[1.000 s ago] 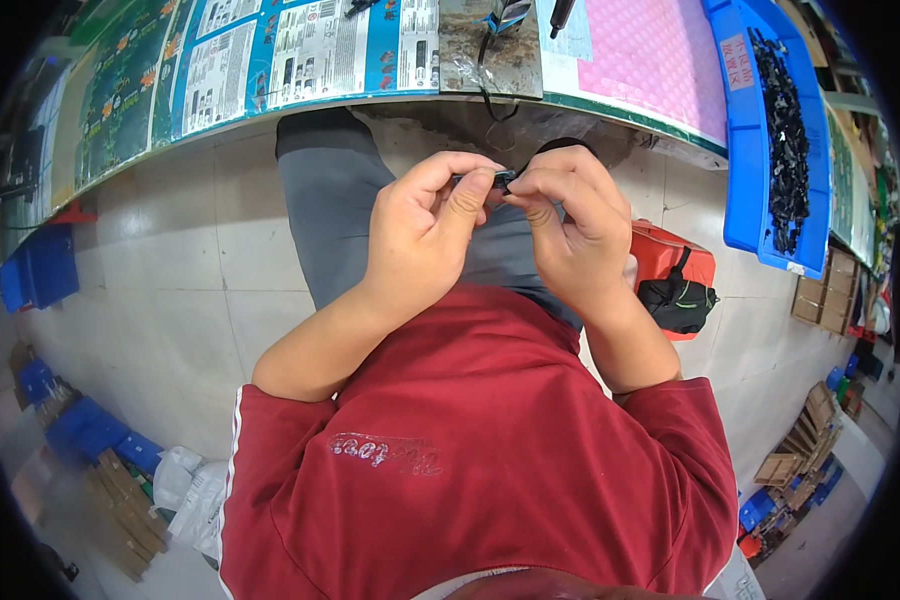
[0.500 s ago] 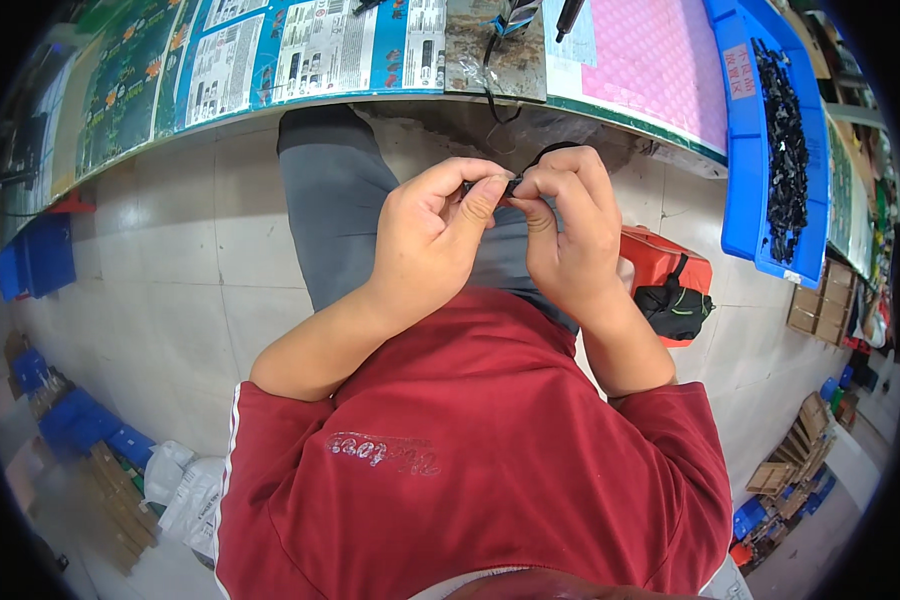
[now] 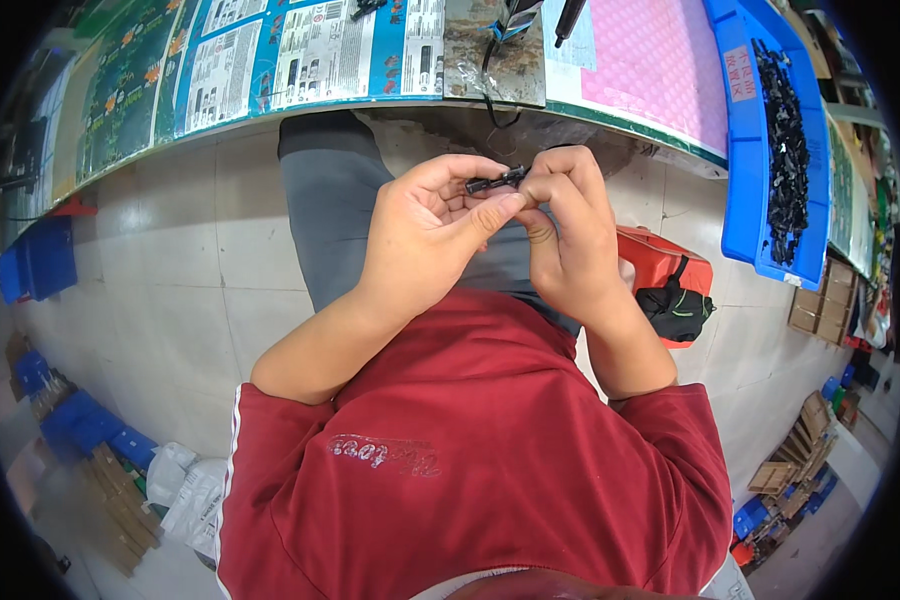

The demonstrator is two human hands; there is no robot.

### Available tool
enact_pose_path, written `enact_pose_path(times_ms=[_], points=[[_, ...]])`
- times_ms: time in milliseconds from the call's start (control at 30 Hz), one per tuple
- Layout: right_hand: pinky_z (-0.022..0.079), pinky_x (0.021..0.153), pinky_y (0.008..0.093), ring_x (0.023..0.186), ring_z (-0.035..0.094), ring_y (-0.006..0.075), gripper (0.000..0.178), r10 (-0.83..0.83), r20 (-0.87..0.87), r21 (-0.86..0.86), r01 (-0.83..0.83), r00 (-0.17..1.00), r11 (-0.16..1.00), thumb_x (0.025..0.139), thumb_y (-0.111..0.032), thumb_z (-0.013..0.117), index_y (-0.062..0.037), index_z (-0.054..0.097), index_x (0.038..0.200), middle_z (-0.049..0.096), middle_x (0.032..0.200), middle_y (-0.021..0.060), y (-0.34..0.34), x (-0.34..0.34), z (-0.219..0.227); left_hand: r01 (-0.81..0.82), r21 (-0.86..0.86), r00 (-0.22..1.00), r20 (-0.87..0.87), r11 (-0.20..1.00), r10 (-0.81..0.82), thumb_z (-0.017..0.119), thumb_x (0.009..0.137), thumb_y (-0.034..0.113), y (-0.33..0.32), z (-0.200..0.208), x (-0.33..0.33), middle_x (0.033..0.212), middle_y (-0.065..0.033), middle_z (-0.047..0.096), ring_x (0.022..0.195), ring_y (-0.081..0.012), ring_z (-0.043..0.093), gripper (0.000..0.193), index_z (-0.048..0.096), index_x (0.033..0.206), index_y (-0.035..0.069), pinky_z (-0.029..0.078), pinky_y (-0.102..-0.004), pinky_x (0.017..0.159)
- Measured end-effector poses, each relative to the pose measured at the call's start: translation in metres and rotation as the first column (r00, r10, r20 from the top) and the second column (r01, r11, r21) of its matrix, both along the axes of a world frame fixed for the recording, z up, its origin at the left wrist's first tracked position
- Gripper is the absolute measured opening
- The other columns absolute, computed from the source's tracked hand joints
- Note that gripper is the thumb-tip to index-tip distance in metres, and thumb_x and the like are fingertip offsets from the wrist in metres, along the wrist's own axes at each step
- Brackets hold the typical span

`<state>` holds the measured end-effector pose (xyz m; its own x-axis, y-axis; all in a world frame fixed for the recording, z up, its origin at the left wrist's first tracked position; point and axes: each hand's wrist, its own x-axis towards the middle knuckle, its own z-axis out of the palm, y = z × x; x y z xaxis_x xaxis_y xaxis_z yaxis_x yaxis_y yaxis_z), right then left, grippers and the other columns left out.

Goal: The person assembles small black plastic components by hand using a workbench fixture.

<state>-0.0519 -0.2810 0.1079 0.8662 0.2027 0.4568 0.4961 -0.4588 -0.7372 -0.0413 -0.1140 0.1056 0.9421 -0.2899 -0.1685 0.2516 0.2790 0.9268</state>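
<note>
A small black stick-like part (image 3: 494, 181) is held above my lap, just short of the bench edge. My left hand (image 3: 425, 225) is closed around its left end, thumb and fingertips pinching it. The right hand (image 3: 575, 225) grips the right end with thumb and curled forefinger. Between the fingertips the part's middle shows, with ridges along it; both ends are partly covered. The part's exact kind cannot be told.
Beyond my hands runs the bench, with printed cardboard sheets (image 3: 320, 55), a worn metal plate (image 3: 465, 75) and a pink bubbled mat (image 3: 655, 70). A blue bin (image 3: 740, 200) of small black pieces stands at right. A red box (image 3: 670, 255) with a black bag sits on the floor.
The black part has turned and shows more of its length between my hands. My left fingers have loosened and shifted along it. Both forearms stay nearly in place.
</note>
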Motion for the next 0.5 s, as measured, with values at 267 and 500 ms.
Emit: enact_pose_path(times_ms=[267,500], points=[[0.050,0.062,0.0295,0.078,0.057,0.0218,0.020,-0.042,0.028,0.097,0.039,0.999,0.995,0.078,0.011,0.069,0.0004,0.060,0.092,0.051,0.097,0.0125,0.011,0.001,-0.006,-0.023,-0.251,0.988,-0.152,0.968,-0.016,0.070,0.092,0.009,0.007,-0.003,0.005,0.091,-0.0059,0.069,0.073,-0.0063,0.060,0.024,0.064,0.112,-0.002,0.048,-0.0197,0.061],[0.050,0.055,0.0268,0.071,0.060,0.0176,0.023,-0.194,0.187,0.167,0.163,0.963,0.972,0.071,0.008,0.078,-0.0042,0.072,0.090,0.057,0.088,0.0085,0.013,-0.003,-0.011,-0.058,-0.186,0.977,-0.213,0.981,0.018,0.066,0.095,0.009,0.003,0.009,-0.001,0.091,-0.0075,0.069,0.073,-0.0095,0.062,0.023,0.064,0.114,-0.003,0.049,-0.0212,0.062]])
